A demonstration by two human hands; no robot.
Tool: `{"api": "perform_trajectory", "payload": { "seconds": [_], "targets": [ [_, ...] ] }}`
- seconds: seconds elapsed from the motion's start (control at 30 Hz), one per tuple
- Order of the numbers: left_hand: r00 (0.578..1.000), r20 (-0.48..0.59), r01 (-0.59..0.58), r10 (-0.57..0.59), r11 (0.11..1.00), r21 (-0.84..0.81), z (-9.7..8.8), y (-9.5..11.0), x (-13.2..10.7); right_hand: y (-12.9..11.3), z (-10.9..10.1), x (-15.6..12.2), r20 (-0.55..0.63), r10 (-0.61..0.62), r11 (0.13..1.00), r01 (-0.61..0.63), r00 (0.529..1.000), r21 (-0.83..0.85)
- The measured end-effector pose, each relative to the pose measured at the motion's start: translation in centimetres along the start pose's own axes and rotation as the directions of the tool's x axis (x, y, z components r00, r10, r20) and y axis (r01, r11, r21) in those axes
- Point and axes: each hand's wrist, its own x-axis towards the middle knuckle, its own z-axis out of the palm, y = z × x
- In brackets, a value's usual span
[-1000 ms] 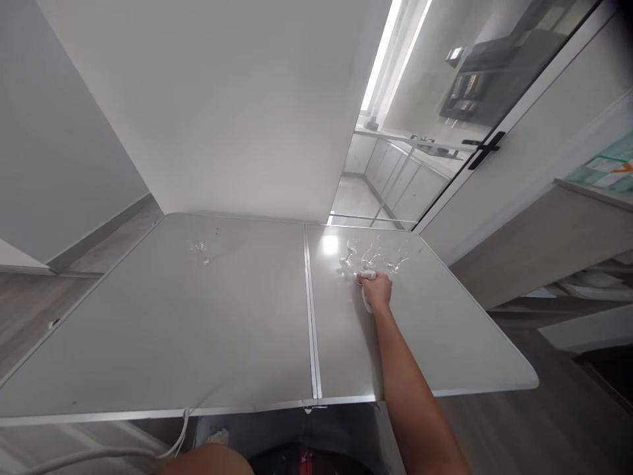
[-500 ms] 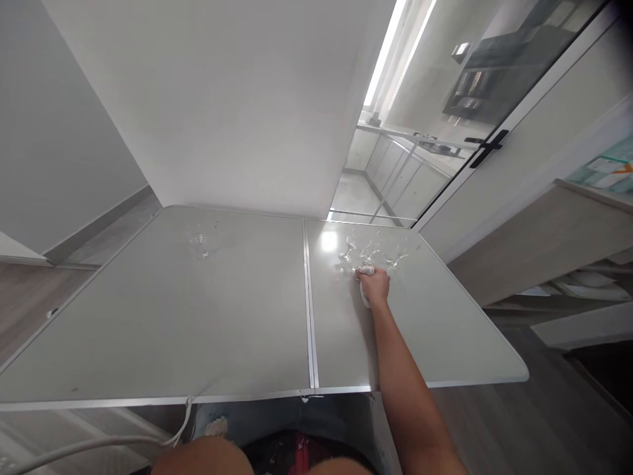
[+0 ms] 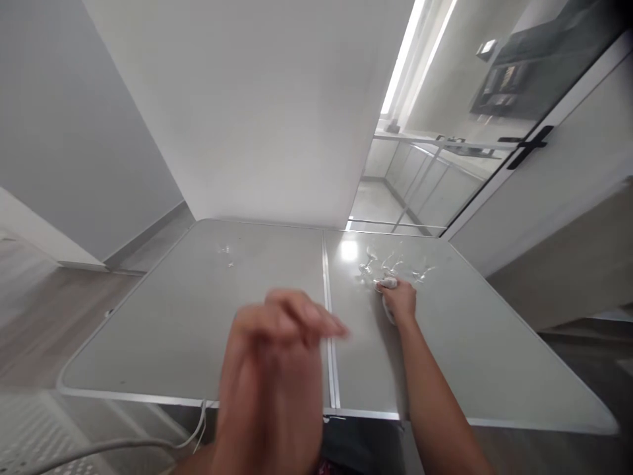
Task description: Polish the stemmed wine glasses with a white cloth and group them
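My right hand (image 3: 401, 301) is low over the right part of a pale grey table (image 3: 469, 349), closed round a small white cloth-like piece (image 3: 388, 282). Some of the white shows below the palm too; the fingers hide the rest. Just beyond it, clear shiny shapes (image 3: 393, 264) lie on the tabletop; I cannot tell whether they are liquid or clear plastic. My left hand (image 3: 279, 349) is raised close to the camera, blurred, its fingers bent over and pointing right. It appears to hold nothing.
Fainter clear marks (image 3: 227, 254) lie on the table's far left. A metal seam (image 3: 329, 330) divides the top. The far edge meets a white wall (image 3: 267, 119) and a glass door with a black handle (image 3: 529, 146). A white cable (image 3: 192, 435) hangs at the front.
My left hand has come up into view at the centre. My right hand stays at the clear shapes with the white piece. The view has shifted left.
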Motion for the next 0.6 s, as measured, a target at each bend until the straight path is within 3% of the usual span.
{"api": "perform_trajectory", "payload": {
  "seconds": [0.1,0.2,0.3,0.37,0.4,0.47,0.53,0.6],
  "targets": [
    [0.974,-0.219,0.057,-0.053,0.998,0.012,-1.6,-5.4,2.6,0.5,-0.4,0.4,0.041,-0.018,0.999,0.02,0.999,-0.031],
    [0.897,-0.438,0.201,-0.057,0.936,0.29,-6.6,-12.6,5.9,1.1,-0.8,1.2,0.158,-0.026,0.999,0.032,0.987,-0.03],
    [0.811,-0.57,0.327,0.133,0.704,0.631,-12.4,-18.0,8.3,1.5,-1.6,1.9,0.342,0.058,0.997,-0.04,0.938,-0.062],
    [0.791,-0.588,0.429,0.168,0.534,0.729,-15.5,-20.1,9.4,1.4,-2.6,1.8,0.454,0.129,0.991,-0.103,0.881,-0.083],
    [0.785,-0.601,0.48,0.15,0.465,0.743,-16.7,-20.7,9.8,1.3,-3.2,1.6,0.513,0.135,0.991,-0.111,0.848,-0.076],
    [0.81,-0.577,0.501,0.109,0.384,0.776,-18.5,-21.5,10.7,0.6,-4.6,0.7,0.647,0.033,0.999,-0.051,0.762,0.008],
    [0.828,-0.555,0.494,0.076,0.369,0.787,-19.8,-22.1,11.8,-0.6,-5.9,-0.5,0.764,-0.244,0.968,0.098,0.598,0.232],
    [0.806,-0.589,0.526,0.054,0.39,0.756,-20.8,-22.8,12.9,-2.4,-6.6,-1.6,0.774,-0.473,0.879,0.176,0.42,0.442]
  ]
}}
